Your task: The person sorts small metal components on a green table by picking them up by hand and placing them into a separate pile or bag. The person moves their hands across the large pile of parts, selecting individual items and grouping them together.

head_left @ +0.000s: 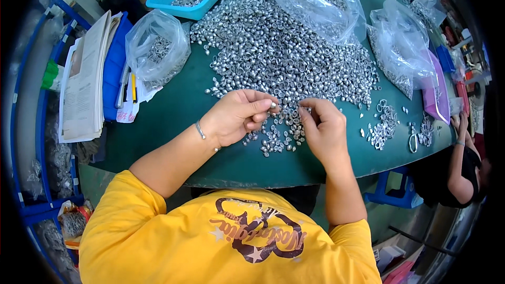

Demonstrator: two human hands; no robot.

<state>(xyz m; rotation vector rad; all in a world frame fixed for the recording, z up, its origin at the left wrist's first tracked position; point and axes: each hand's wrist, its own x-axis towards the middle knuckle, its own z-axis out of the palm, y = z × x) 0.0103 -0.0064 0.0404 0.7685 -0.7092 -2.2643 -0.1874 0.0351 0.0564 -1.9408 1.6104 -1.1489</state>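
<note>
One clear plastic bag (158,42) of small metal pieces stands beyond and to the left of the left fingers, with a turquoise basket (173,10) farther off. The left hand (231,121) pinches a small silvery metal piece (273,105) between thumb and forefinger, near the front edge of a heap of silvery cup-shaped pieces (279,47) that spreads beyond both hands' fingers over the green bench (236,171). The relation that seems to matter most is sideways: the pinched piece sits at the left fingertips, pointing toward the right hand (327,129), whose fingers are near it on its right, apart from it. The left hand is plainly nearer; the piece's long axis is too small to read. The right thumb and forefinger are bent close together; whether they grip anything cannot be told. Right of these fingers lies a cluster of ring-like metal pieces (384,123), well apart.
</note>
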